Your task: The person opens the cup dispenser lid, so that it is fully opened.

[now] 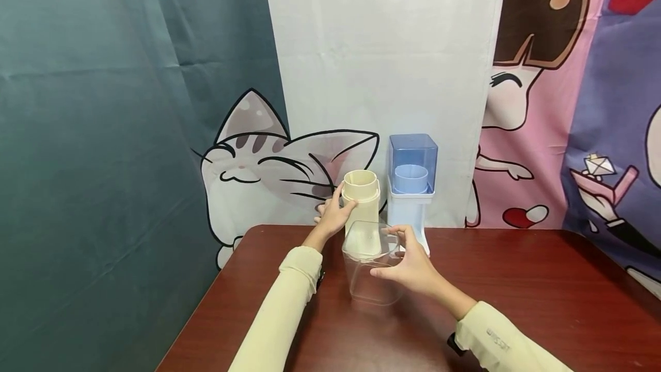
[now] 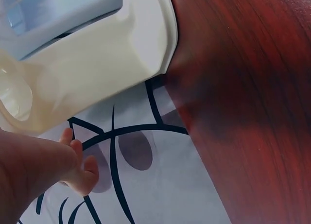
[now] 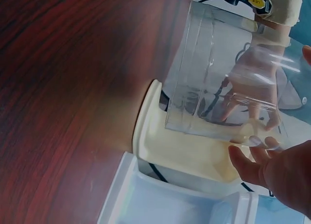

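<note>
Here the left hand's [image 1: 333, 217] fingers [image 1: 345, 206] wrap the top of a cream container [image 1: 362, 211] standing on the bench [image 1: 516, 291]. The right hand's [image 1: 408, 271] fingers [image 1: 395, 229] pinch the rim of a clear tub [image 1: 369, 271], held just before the container. A blue container [image 1: 412, 185] stands just beside it.

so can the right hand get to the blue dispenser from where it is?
Probably not directly: the right hand grips the clear container, and the blue dispenser stands just behind it. It would likely need to set the container down first.
</note>
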